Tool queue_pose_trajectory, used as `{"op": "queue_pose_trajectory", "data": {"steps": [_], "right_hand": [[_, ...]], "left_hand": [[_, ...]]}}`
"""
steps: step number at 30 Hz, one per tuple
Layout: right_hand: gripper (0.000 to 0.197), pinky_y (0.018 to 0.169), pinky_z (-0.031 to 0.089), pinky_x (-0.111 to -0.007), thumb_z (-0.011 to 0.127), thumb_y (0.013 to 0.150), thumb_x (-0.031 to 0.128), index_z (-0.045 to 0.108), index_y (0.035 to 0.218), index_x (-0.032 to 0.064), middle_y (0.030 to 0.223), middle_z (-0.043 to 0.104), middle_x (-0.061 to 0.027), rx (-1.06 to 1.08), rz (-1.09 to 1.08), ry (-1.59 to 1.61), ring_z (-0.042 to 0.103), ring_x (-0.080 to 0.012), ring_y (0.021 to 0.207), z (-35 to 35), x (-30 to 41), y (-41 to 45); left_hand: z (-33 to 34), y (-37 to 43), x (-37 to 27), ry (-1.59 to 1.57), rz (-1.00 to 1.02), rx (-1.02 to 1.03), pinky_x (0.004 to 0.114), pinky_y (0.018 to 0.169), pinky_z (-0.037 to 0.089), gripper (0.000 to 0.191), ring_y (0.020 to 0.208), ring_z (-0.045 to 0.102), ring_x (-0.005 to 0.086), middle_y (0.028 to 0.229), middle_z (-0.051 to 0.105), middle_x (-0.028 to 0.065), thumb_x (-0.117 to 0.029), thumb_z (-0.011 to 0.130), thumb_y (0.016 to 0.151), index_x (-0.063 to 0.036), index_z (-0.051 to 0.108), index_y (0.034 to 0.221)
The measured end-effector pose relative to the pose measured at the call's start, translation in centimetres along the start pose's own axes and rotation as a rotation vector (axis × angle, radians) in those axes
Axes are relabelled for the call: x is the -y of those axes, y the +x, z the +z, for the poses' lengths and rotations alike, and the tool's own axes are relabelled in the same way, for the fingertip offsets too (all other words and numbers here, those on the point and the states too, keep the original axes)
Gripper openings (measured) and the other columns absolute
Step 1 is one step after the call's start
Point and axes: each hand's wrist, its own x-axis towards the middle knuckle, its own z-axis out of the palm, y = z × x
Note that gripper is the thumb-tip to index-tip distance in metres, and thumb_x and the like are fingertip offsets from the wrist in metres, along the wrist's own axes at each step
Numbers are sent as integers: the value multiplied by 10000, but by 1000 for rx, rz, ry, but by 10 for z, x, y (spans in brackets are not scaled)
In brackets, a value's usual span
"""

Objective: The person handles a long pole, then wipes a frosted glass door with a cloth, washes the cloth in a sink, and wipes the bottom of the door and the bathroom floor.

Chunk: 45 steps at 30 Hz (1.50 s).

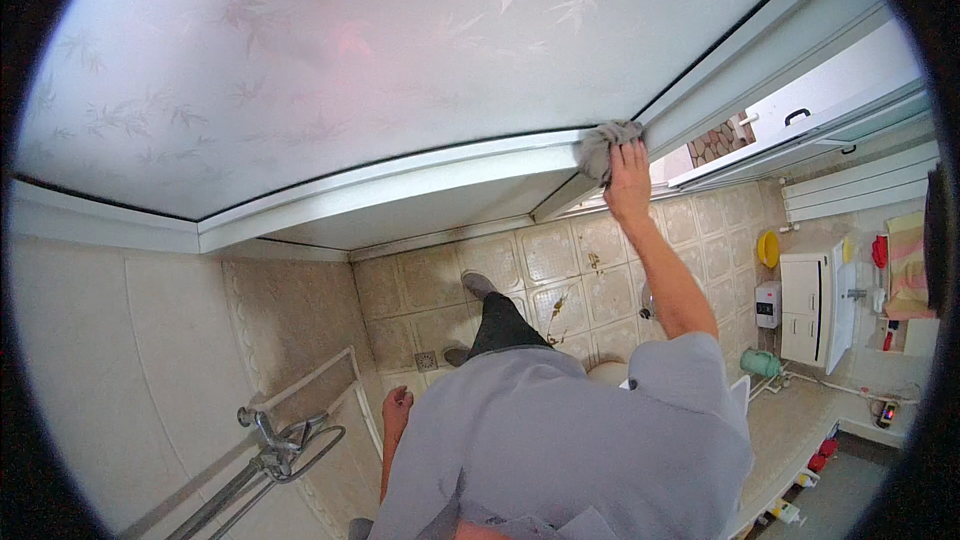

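My right hand (628, 176) presses a bunched grey cloth (606, 150) against the white frame of a frosted glass panel, at its corner by the upright edge. The frosted glass (337, 67) bears a leaf pattern and has a dark seal along its rim. The white frame (420, 174) runs from the cloth towards the left. Low beside my body, my left hand (397, 401) hangs with its fingers curled, near the tiled wall; nothing shows in it.
A chrome shower mixer (277, 446) with a hose is on the left wall. The tiled floor (551, 255) has a drain (426, 361). At the right are a white washbasin cabinet (810, 307), a yellow basin (767, 248) and a green container (760, 363). A partly open doorway lies beyond the frame.
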Motion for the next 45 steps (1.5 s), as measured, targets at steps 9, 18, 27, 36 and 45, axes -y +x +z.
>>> {"op": "queue_pose_trajectory", "data": {"steps": [9,18,27,36,45], "right_hand": [[283,993,418,-479,585,777,105,642,1040,19,1108,568,-149,-127,-200,449,512,-344,1114,29,214,46],[249,1092,363,-504,580,755,81,624,990,8,1158,554,-190,-115,-113,257,502,-390,1183,33,93,18],[294,920,421,-444,617,732,52,595,1018,-11,1094,553,-189,-63,208,-92,520,-372,1125,-1,32,18],[308,960,398,-473,595,760,79,627,1066,68,1146,573,-139,-195,-138,333,522,-317,1138,-3,158,24],[144,782,406,-410,555,809,154,618,913,77,950,587,-71,20,13,-225,547,-250,954,-16,-12,-4]], "left_hand": [[-9,16,-17,134,146,92,333,837,536,334,934,674,237,1026,695,163,-169,671,916,-4,628,1203],[-8,33,-45,90,62,123,322,838,531,335,952,657,196,1056,688,151,-152,671,925,31,611,1199],[3,35,-15,244,157,125,338,889,506,306,965,655,210,1056,695,148,-144,594,928,23,635,1181],[8,33,-16,294,183,195,335,899,491,318,997,650,241,1061,696,160,-174,530,930,-19,650,1180],[-21,21,-10,189,108,123,331,885,498,309,983,652,234,1055,696,156,-164,548,930,-12,645,1180]]}}
